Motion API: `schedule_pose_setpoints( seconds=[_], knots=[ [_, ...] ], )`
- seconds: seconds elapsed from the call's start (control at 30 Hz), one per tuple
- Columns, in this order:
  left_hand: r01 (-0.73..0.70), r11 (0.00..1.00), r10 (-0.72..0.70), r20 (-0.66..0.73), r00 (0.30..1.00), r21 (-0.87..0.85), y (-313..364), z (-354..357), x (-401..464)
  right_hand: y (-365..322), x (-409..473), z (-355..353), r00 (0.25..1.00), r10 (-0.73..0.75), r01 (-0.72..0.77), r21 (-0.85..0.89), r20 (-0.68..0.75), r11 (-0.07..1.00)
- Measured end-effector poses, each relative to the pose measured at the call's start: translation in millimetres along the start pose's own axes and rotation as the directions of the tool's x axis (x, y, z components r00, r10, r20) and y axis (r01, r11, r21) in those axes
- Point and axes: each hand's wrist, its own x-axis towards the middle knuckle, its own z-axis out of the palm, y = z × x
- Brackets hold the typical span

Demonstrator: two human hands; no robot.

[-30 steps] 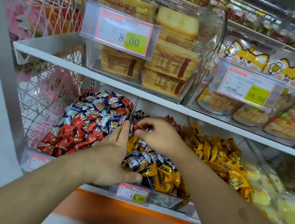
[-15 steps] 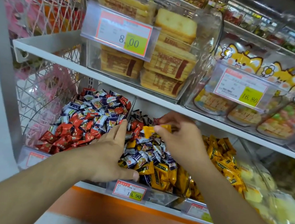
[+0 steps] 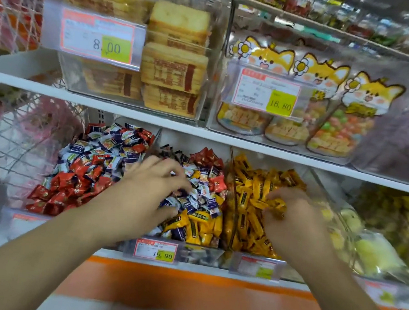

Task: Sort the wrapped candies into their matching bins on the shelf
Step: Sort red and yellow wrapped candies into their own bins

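Three clear bins stand side by side on the lower shelf. The left bin (image 3: 38, 215) holds red and blue-white wrapped candies (image 3: 90, 164). The middle bin (image 3: 202, 252) holds a mix of blue-white, red and yellow candies (image 3: 200, 205). The right bin (image 3: 294, 273) holds yellow candies (image 3: 253, 186). My left hand (image 3: 148, 194) lies over the mixed pile in the middle bin, fingers curled down among the candies. My right hand (image 3: 290, 220) is over the right bin and pinches a yellow candy (image 3: 275, 205) at its fingertips.
Above, a white shelf (image 3: 151, 118) carries clear boxes of biscuit packs (image 3: 172, 67) and cat-printed snack bags (image 3: 306, 102), close over the bins. Price tags (image 3: 155, 250) clip to the bin fronts. A wire rack (image 3: 22, 134) stands at the left. Pale yellow bags (image 3: 379, 241) fill the far right.
My right hand has carried a yellow candy from the middle bin rightwards over the right bin. My left hand has slid forward onto the mixed pile, fingers now curled.
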Motion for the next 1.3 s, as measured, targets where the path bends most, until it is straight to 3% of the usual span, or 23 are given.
schedule_pose_setpoints(
  seconds=[0.1, 0.17, 0.33, 0.43, 0.53, 0.63, 0.73, 0.8, 0.87, 0.93, 1.0, 1.07, 1.3],
  knots=[
    [-0.135, 0.991, 0.134, 0.109, 0.985, 0.004, 9.7, 19.2, 10.4, -3.6, 0.3, 5.4, 0.998, -0.024, 0.020, 0.066, 0.059, 0.998],
    [-0.138, 0.989, 0.128, 0.140, 0.982, 0.059, 10.0, 29.2, 15.3, -3.5, 1.0, 8.5, 0.995, -0.041, 0.033, 0.085, 0.094, 0.996],
    [-0.083, 0.990, 0.078, 0.050, 0.996, 0.114, 11.7, 23.3, 25.8, -1.7, -4.0, 11.5, 0.985, -0.114, 0.099, 0.113, 0.131, 0.989],
    [0.083, 0.990, -0.098, -0.130, 0.987, -0.113, 23.8, 7.0, 23.4, -5.0, -6.8, 6.4, 0.981, -0.164, 0.148, 0.150, 0.102, 0.978],
    [0.192, 0.888, -0.311, -0.240, 0.919, -0.417, 46.0, -4.7, 18.2, -20.0, -12.7, 0.1, 0.936, -0.302, 0.248, 0.271, 0.179, 0.930],
    [0.166, 0.756, -0.381, -0.218, 0.899, -0.634, 68.2, -5.0, 16.6, -32.8, -20.0, -0.3, 0.901, -0.337, 0.212, 0.399, 0.274, 0.892],
    [0.170, 0.706, -0.360, -0.141, 0.922, -0.688, 78.9, -4.0, 20.9, -25.2, -18.9, -2.4, 0.951, -0.254, 0.156, 0.432, 0.178, 0.888],
    [0.197, 0.762, -0.329, -0.107, 0.938, -0.616, 76.8, -4.1, 23.3, -8.8, -14.0, -9.3, 0.984, -0.118, 0.061, 0.373, 0.133, 0.926],
    [0.227, 0.875, -0.275, -0.053, 0.960, -0.428, 68.7, -2.9, 24.7, 10.5, -10.1, -18.7, 0.994, 0.012, -0.040, 0.269, 0.107, 0.962],
    [0.193, 0.966, -0.177, 0.106, 0.978, -0.169, 61.7, 1.3, 25.4, 25.9, -7.2, -24.5, 0.994, 0.078, -0.091, 0.191, 0.074, 0.977],
    [0.105, 0.994, -0.104, 0.282, 0.954, 0.013, 54.9, 10.0, 26.1, 31.4, -6.7, -27.4, 0.995, 0.096, -0.102, 0.184, 0.040, 0.978],
    [0.061, 0.995, -0.088, 0.372, 0.924, 0.082, 49.8, 16.9, 28.8, 32.3, -7.5, -25.8, 0.996, 0.082, -0.088, 0.216, 0.038, 0.972],
    [-0.026, 0.989, -0.030, 0.376, 0.926, 0.145, 43.3, 29.5, 43.6, 24.0, -14.0, -20.6, 0.996, 0.026, -0.049, 0.291, 0.083, 0.955]
  ],
)
